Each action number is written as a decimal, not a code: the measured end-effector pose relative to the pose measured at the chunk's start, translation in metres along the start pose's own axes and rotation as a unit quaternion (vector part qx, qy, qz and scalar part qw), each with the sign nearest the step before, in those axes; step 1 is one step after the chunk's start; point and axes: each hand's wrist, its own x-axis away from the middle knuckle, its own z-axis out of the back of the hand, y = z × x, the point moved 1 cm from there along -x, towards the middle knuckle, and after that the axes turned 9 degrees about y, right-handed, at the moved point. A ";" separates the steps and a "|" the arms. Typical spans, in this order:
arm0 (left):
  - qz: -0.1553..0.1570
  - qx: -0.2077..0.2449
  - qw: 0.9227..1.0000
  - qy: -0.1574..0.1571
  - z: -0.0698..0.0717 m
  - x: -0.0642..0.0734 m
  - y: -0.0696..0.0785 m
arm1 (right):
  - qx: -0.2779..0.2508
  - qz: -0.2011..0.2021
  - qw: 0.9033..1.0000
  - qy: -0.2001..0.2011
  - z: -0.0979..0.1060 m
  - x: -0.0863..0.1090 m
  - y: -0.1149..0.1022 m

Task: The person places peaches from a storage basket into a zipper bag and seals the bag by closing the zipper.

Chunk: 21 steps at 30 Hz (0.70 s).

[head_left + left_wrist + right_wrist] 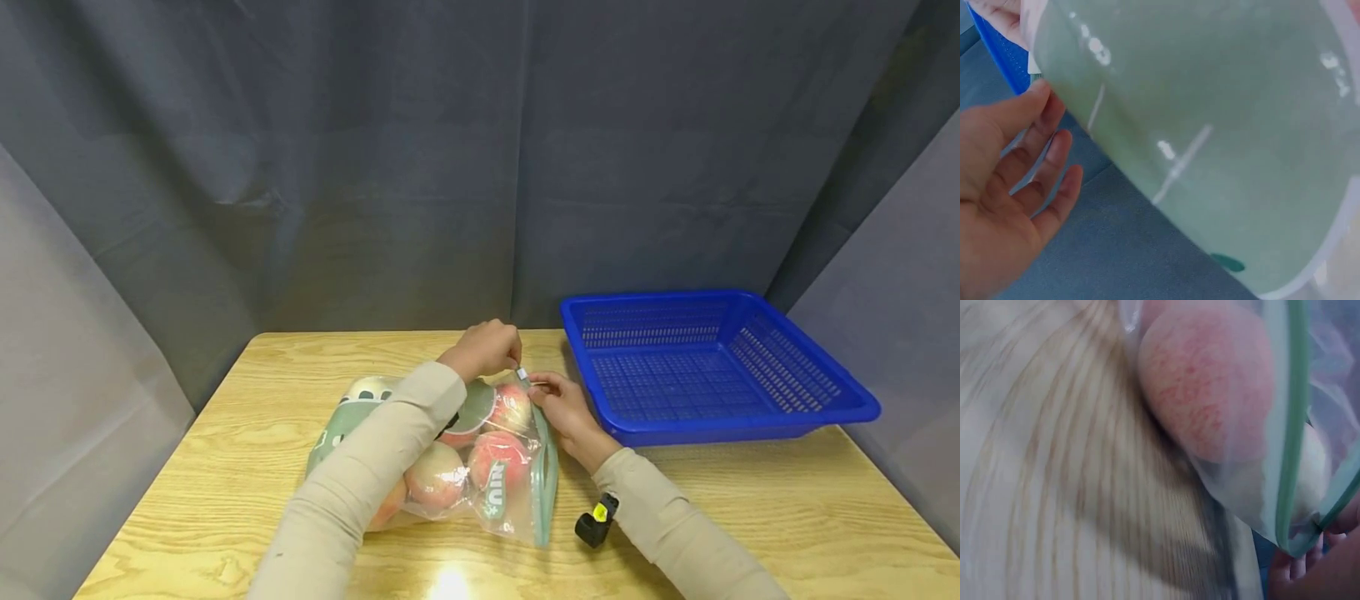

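Note:
A clear and green zip bag (pixel 480 417) with several peaches (pixel 498 458) inside lies on the table. My left hand (pixel 487 346) reaches across it, and its thumb and index finger pinch the far corner of the mouth by a white zip slider (pixel 522 375). The other left fingers (pixel 1054 206) are loosely bent in the left wrist view. Thumb and fingers of my right hand (pixel 566 412) pinch the mouth's edge just right of the slider. In the right wrist view, two green zip strips (pixel 1294 425) stand apart and meet at the corner by the right hand.
A blue plastic basket (pixel 705 425) with slotted walls stands at the right rear of the wooden table (pixel 202 500), close beside the right hand. Dark curtain (pixel 390 167) hangs behind the table.

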 end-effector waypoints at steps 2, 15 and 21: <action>-0.005 -0.005 1.000 0.000 -0.002 0.000 0.000 | 0.019 0.026 0.999 0.020 -0.001 0.000 -0.002; -0.091 0.017 0.996 0.013 -0.011 0.002 0.004 | 0.204 0.182 0.957 0.092 -0.001 -0.003 -0.005; -0.119 0.007 0.992 0.032 -0.012 0.001 0.007 | 0.220 0.187 0.955 0.067 0.001 0.001 -0.003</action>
